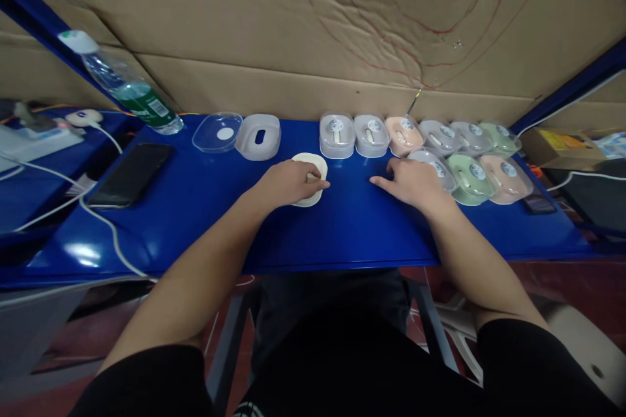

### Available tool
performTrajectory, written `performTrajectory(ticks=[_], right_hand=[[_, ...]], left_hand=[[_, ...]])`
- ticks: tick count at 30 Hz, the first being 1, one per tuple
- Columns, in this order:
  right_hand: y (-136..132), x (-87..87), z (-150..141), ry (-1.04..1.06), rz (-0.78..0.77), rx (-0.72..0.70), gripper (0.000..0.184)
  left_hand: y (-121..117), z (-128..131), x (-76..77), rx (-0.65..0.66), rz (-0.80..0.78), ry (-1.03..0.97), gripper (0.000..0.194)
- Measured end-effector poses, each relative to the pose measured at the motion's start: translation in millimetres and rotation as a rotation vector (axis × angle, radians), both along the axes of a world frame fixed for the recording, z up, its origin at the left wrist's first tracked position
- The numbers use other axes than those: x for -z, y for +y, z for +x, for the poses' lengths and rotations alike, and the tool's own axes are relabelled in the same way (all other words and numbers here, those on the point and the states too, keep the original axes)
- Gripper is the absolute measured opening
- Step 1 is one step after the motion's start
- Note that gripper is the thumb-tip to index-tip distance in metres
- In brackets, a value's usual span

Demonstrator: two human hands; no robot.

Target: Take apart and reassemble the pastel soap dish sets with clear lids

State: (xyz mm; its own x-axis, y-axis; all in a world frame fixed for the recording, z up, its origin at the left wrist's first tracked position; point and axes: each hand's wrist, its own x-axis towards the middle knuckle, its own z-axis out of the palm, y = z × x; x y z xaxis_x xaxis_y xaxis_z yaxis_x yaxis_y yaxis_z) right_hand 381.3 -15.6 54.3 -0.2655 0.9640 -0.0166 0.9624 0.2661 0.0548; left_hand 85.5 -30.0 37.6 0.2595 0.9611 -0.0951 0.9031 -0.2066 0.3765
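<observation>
My left hand [289, 184] is over a cream rounded-square piece [315, 198] on the blue table, thumb and bent fingers closed on it; part of the piece is hidden under them. My right hand [411, 181] rests on the table with its thumb stretched out to the left and nothing in it. Close beside it is a grey box with a clear lid [437, 169], partly covered by the hand. To the left of the cream piece, a grey shell with an oval slot [268, 146] stands against a clear cover [210, 133] bearing a white round sticker.
Several clear-lidded boxes in grey, peach [403, 137] and green [470, 179] line the back right. At the left are a water bottle [147, 103] leaning at a slant, a black phone [131, 174] and a white cable [115, 234]. A cardboard wall [235, 19] rises behind.
</observation>
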Motion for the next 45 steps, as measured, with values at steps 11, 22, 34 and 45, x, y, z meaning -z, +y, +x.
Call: performTrajectory(ticks=[11, 22, 34, 45], right_hand=[[-3.5, 28.8, -20.7, 0.435, 0.034, -0.600, 0.061], [4.8, 33.1, -9.7, 0.414, -0.046, -0.692, 0.036], [-1.6, 31.1, -13.6, 0.479, -0.009, -0.704, 0.037], [1.5, 32.1, -11.9, 0.472, -0.032, -0.748, 0.026]], left_hand=[[-6.2, 2.3, 2.6, 0.313, 0.000, -0.165, 0.022], [23.9, -51.6, 10.1, -0.312, 0.287, -0.039, 0.039], [21.0, -67.7, -0.8, -0.590, 0.465, -0.065, 0.022], [19.8, -32.8, 6.7, -0.409, 0.720, -0.675, 0.038]])
